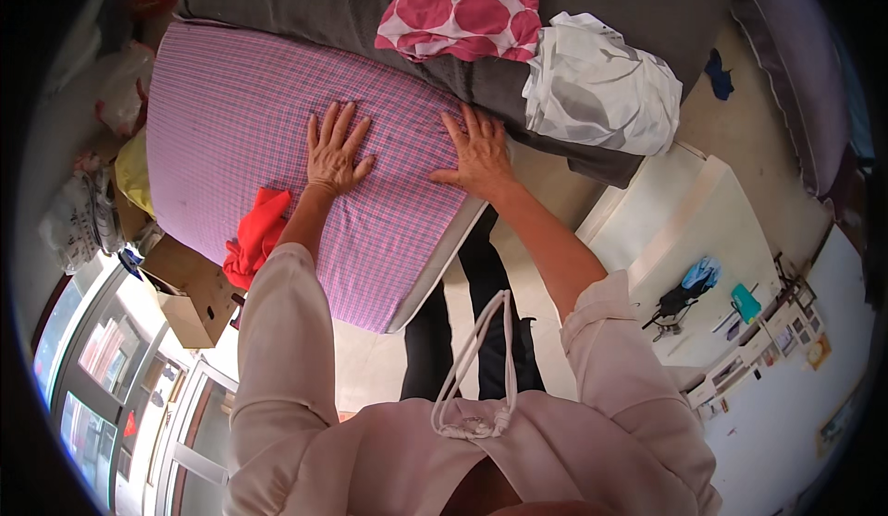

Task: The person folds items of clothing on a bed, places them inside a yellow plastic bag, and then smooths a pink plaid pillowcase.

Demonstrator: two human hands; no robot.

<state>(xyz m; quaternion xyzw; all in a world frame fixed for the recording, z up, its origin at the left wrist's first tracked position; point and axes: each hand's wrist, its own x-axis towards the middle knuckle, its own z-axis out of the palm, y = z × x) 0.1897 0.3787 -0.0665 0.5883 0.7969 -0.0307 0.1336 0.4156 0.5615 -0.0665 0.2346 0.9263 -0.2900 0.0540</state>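
Observation:
Spread over a flat padded surface is a pink and blue checked cloth [231,118]. Palm down on it, near its middle, lies my left hand [335,153] with the fingers apart. My right hand [479,153] also rests flat with spread fingers, at the cloth's right edge beside the dark grey sofa [305,3]. Neither hand grips anything. A crumpled red cloth [257,239] lies next to my left forearm, at the near left edge of the checked cloth.
On the sofa sit a pink-spotted white cloth bundle [462,7] and a folded white and grey cloth [601,86]. A cardboard box [190,289] stands at the left, near plastic bags [79,220]. To the right is a white cabinet [694,211]. A dark blue item [719,76] lies on the floor.

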